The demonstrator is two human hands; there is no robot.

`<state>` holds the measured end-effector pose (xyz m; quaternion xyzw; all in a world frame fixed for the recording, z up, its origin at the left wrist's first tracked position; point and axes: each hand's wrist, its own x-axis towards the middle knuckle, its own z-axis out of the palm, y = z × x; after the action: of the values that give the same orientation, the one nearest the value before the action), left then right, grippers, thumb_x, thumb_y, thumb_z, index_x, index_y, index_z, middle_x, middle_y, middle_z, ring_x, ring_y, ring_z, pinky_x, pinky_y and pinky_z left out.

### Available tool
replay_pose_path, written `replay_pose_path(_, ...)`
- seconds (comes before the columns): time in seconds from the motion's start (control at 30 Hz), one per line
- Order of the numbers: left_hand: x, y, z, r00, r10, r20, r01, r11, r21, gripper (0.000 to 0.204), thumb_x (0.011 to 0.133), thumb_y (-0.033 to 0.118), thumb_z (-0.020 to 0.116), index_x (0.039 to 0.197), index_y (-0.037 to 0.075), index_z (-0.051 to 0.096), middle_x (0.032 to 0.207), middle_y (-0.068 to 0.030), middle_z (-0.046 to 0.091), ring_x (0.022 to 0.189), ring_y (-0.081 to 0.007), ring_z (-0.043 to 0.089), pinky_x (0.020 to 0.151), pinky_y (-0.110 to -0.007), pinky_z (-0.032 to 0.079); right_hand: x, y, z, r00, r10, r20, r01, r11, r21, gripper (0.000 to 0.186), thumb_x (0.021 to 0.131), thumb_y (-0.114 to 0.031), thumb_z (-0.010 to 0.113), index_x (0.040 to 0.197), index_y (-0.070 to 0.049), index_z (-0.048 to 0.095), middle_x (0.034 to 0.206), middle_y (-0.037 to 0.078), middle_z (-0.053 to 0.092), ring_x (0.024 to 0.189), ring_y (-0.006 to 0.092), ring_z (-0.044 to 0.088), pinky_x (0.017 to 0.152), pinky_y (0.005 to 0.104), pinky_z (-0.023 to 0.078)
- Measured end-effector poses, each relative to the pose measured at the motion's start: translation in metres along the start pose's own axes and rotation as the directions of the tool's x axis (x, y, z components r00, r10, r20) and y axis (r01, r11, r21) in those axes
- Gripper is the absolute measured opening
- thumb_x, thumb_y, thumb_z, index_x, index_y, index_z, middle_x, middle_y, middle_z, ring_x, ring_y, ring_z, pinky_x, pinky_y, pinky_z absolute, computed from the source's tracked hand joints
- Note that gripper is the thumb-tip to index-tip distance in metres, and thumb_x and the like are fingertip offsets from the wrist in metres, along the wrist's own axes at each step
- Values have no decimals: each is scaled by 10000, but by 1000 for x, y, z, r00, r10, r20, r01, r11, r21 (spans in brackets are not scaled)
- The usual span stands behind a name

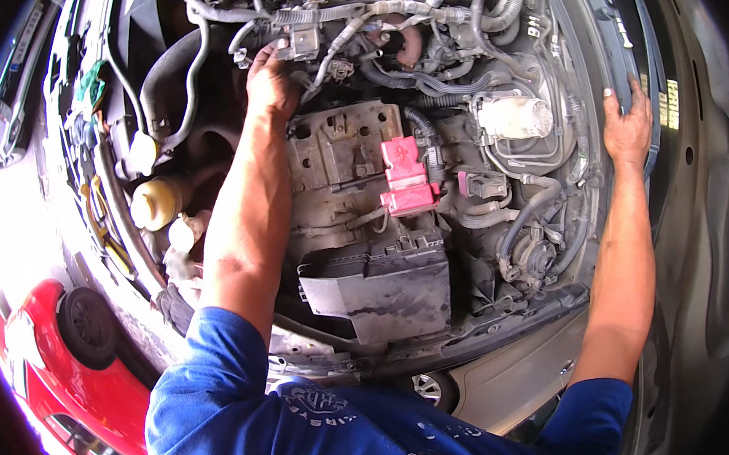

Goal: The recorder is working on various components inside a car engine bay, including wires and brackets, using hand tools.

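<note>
My left hand (273, 88) reaches deep into the engine bay, its fingers closed at a small grey metal bracket (299, 42) among hoses and wiring; some fingertips are hidden. My right hand (628, 130) rests on the dark cowl edge (627, 56) at the right side of the bay, thumb and fingers apart, with nothing in it. Between my forearms lie a dusty metal battery tray (345, 146) and a pink-red plastic terminal cover (409, 176). Nearer to me stands a grey-black plastic box (377, 292).
A brake fluid reservoir (516, 117) stands left of my right hand, with pipes around it. Corrugated wiring looms (397, 10) cross the far side. A yellowish capped reservoir (156, 204) sits left of my left forearm. A red car (67, 367) and a pale car (506, 373) are nearby.
</note>
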<state>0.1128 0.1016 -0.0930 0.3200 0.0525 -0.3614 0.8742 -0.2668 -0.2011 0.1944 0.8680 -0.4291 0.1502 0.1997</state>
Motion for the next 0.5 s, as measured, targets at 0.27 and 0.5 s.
replay_pose_path(0.27, 8, 8, -11, 994, -68, 80, 66, 997, 25, 304, 923, 127, 690, 1187, 17, 587, 1041, -103, 681, 939, -225, 661, 840, -356, 535, -1, 0, -1, 1000, -6, -7, 6, 1000, -7, 617, 879, -448, 655, 1393, -128, 537, 1355, 162, 566, 1269, 357, 518, 1064, 456, 419)
replay_pose_path(0.5, 10, 15, -11, 999, -6, 44, -7, 958, 285, 300, 927, 114, 668, 1186, -30, 621, 1077, -92, 693, 957, -175, 641, 873, -292, 496, -2, -3, -5, 1000, 16, -2, -16, 1000, 12, 630, 856, -439, 675, 1388, -129, 538, 1365, 161, 560, 1269, 360, 515, 1063, 457, 421)
